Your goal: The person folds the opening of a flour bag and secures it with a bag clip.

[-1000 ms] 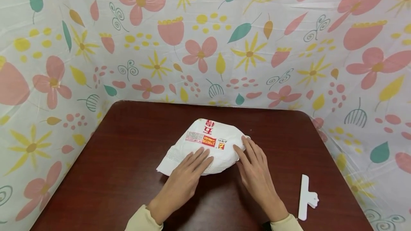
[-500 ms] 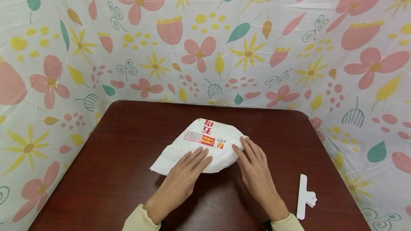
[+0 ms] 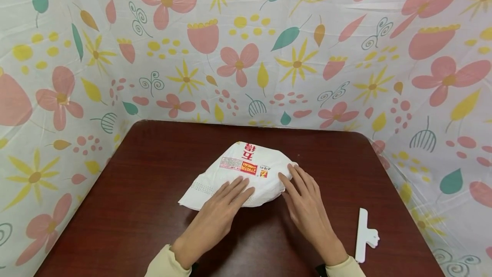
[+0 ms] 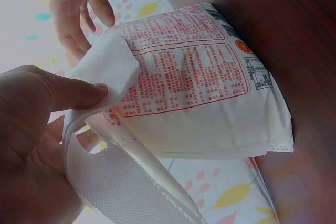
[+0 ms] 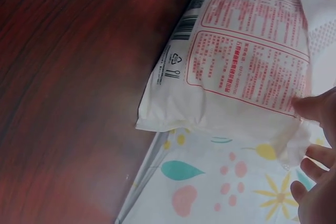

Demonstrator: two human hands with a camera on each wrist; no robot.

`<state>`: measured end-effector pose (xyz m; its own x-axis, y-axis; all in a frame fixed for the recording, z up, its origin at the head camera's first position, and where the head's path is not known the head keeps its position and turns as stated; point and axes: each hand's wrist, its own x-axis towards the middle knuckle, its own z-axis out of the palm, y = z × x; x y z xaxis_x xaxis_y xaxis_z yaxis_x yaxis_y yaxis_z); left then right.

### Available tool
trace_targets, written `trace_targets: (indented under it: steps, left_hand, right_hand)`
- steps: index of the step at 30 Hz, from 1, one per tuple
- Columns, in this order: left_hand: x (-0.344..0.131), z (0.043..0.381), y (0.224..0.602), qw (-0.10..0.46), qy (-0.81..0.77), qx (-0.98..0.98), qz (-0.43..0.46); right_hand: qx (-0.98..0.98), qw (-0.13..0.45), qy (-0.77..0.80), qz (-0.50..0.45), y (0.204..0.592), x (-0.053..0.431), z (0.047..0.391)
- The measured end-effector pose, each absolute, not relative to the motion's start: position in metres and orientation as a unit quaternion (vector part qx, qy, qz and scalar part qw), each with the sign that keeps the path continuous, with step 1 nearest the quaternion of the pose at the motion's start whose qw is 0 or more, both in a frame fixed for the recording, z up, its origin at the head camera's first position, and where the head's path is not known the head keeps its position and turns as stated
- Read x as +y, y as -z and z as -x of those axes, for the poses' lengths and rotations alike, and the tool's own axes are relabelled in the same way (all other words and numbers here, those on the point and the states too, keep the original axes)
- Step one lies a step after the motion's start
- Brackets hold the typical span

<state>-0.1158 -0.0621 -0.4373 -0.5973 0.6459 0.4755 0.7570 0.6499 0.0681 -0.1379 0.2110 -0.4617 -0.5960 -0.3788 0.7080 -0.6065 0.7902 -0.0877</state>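
Observation:
A white flour bag (image 3: 246, 170) with red print stands on the table, filled and bulging. My left hand (image 3: 211, 221) lies over its near left part in the head view. In the left wrist view, the thumb (image 4: 84, 93) lies on a loose white flap (image 4: 107, 69), with fingers behind it, so the hand pinches the bag's edge. My right hand (image 3: 307, 208) grips the bag's right end, fingertips on top. Seen from the right wrist, its thumb (image 5: 314, 107) presses the printed side and the fingers curl beyond the edge. The bag's contents are hidden.
A white bag clip (image 3: 361, 236) lies on the dark wooden table (image 3: 127, 208), to the right of my right hand. Flower-patterned cloth (image 3: 238, 20) hangs behind the table and along both sides.
The bag's left corner has spread slightly farther left and lies flatter. Both hands have kept nearly the same places on the bag. The view has shifted a little.

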Motion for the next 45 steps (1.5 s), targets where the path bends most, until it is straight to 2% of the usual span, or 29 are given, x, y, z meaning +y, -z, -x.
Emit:
trace_targets:
  steps: [32,39,45]
  left_hand:
    - [-0.066,0.110,0.419,0.232,0.139,-0.876,0.399]
    - [-0.057,0.112,0.412,0.256,0.156,-0.867,0.398]
    - [-0.043,0.115,0.405,0.241,0.125,-0.883,0.383]
  right_hand:
    - [-0.885,0.313,-0.148,-0.312,0.444,0.205,0.138]
    - [-0.885,0.308,-0.157,-0.313,0.440,0.206,0.137]
    - [-0.889,0.300,-0.164,-0.304,0.437,0.206,0.136]
